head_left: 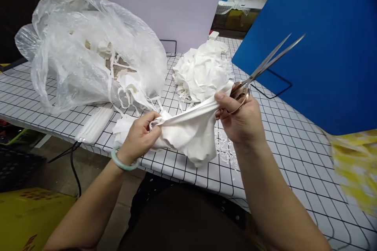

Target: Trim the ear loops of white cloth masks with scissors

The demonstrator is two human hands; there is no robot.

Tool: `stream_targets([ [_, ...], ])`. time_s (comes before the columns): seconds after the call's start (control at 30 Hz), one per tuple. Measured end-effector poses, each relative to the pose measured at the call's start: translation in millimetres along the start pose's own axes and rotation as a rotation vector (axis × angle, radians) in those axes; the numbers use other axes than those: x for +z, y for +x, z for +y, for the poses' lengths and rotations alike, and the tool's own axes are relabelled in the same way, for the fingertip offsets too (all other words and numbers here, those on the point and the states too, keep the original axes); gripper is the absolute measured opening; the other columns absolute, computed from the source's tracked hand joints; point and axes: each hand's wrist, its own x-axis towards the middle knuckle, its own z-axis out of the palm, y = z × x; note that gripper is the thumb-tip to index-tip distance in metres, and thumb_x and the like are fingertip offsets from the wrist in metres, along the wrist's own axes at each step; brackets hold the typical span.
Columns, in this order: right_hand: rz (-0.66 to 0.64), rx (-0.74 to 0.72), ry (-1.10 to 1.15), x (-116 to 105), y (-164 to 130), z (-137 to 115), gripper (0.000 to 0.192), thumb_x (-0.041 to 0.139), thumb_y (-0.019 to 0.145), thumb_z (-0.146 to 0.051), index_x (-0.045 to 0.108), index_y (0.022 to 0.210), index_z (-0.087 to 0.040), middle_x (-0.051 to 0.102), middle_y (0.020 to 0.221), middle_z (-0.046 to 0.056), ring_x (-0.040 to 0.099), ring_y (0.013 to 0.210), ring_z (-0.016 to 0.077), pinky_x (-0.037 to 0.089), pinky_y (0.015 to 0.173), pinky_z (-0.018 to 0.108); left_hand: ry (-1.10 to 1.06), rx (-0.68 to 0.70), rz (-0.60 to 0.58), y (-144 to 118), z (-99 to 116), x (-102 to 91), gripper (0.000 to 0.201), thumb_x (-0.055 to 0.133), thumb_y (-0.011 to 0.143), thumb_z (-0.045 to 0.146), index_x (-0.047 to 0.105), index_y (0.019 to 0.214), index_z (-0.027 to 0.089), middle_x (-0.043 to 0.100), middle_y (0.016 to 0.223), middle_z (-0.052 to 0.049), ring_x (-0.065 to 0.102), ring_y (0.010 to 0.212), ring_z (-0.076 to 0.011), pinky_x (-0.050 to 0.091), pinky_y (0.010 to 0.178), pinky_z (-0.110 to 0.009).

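Dark clothing [182, 219] fills the foreground as a person's left hand [140, 135] pinches white fabric [191, 137] over a grid-patterned bench [282, 157], the right hand [246, 119] gripping its other end along with open-bladed scissors [256, 73].

A soft white fabric piece [193, 131] is taut along its upper edge, drooping below. Metal scissors [257, 73], blades parted, point away beyond its right end.

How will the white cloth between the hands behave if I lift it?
Floppy, most likely: the cloth hangs in loose folds below its taut upper edge. Probably light, as it looks thin. It seems unlikely to slip, pinched by the left hand and right hand.
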Motion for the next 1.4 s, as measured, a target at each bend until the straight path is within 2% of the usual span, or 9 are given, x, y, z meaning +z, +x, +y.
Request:
stream_targets([
  [0.07,0.032,0.042,-0.003,-3,0,9,0.028,0.083,0.069,-0.037,0.060,0.080,-0.025,0.057,0.072,-0.003,0.050,0.050,0.0097,0.047,0.042,0.026,0.174,-0.009,0.093,-2,-3,-13.7,0.017,0.052,0.093,0.024,0.060,0.079,0.018,0.054,0.069,0.000,0.050,0.062,-0.0139,0.046,0.057,-0.027],
  [0.23,0.028,0.049,-0.029,-4,3,25,0.033,0.080,0.073,-0.043,0.053,0.080,-0.025,0.053,0.071,-0.003,0.048,0.049,0.0100,0.045,0.042,0.027,-0.019,-0.167,-0.096,-17,2,-47.7,0.025,0.065,0.090,0.042,0.068,0.100,0.019,0.071,0.093,-0.006,0.066,0.082,-0.0202,0.055,0.067,-0.029],
  [0.47,0.055,0.093,0.046,-7,4,54,0.034,0.081,0.067,-0.038,0.054,0.083,-0.025,0.050,0.072,-0.006,0.046,0.050,0.0079,0.042,0.042,0.023,0.330,-0.235,0.013,-38,-13,-75.0,0.030,0.064,0.089,0.047,0.071,0.078,0.019,0.065,0.068,-0.001,0.054,0.060,-0.0143,0.042,0.054,-0.024],
  [0.6,0.092,0.261,0.095,-6,-6,69,0.038,0.084,0.060,-0.034,0.057,0.083,-0.023,0.053,0.072,-0.006,0.048,0.048,0.0071,0.042,0.042,0.022,0.590,-0.276,-0.072,-39,-35,-66.5,0.026,0.061,0.090,0.042,0.070,0.082,0.019,0.068,0.074,-0.002,0.058,0.067,-0.0177,0.044,0.061,-0.028],
  [0.8,-0.004,0.341,0.145,-1,-22,67,0.034,0.084,0.061,-0.031,0.057,0.079,-0.022,0.052,0.070,-0.006,0.049,0.048,0.0077,0.042,0.044,0.023,0.753,0.102,0.018,-23,-49,-15.1,0.019,0.066,0.089,0.027,0.066,0.104,0.016,0.067,0.105,-0.009,0.059,0.101,-0.0262,0.048,0.089,-0.042],
  [1.0,-0.566,0.345,-0.107,-10,-42,53,0.030,0.079,0.072,-0.029,0.066,0.098,-0.021,0.053,0.068,-0.003,0.048,0.059,0.0128,0.042,0.053,0.027,0.795,0.027,-0.090,-3,-57,8.2,0.010,0.058,0.083,0.006,0.061,0.084,0.015,0.064,0.087,-0.006,0.057,0.085,-0.0231,0.047,0.077,-0.037],
  [1.2,-0.249,0.199,-0.174,20,-33,83,0.022,0.073,0.079,-0.035,0.062,0.094,-0.023,0.064,0.089,0.002,0.054,0.073,0.0163,0.048,0.067,0.032,0.772,-0.042,-0.096,2,-56,5.3,0.007,0.059,0.082,0.010,0.059,0.084,0.017,0.061,0.077,-0.004,0.056,0.072,-0.0210,0.042,0.063,-0.031],
  [1.33,-0.310,0.082,-0.366,41,-22,109,0.021,0.075,0.071,-0.020,0.066,0.089,-0.024,0.064,0.101,0.004,0.058,0.095,0.0224,0.048,0.088,0.039,0.752,0.002,-0.076,-11,-35,8.0,0.018,0.049,0.083,0.002,0.058,0.086,0.016,0.061,0.086,-0.006,0.056,0.081,-0.0203,0.044,0.072,-0.031],
  [1.4,-0.292,0.073,-0.402,41,-20,119,0.018,0.074,0.068,-0.018,0.064,0.082,-0.023,0.062,0.091,0.002,0.058,0.091,0.0226,0.047,0.087,0.039,0.639,-0.032,-0.197,-24,-22,1.8,0.015,0.049,0.086,0.005,0.059,0.087,0.016,0.062,0.084,-0.005,0.056,0.075,-0.0177,0.044,0.067,-0.029],
])
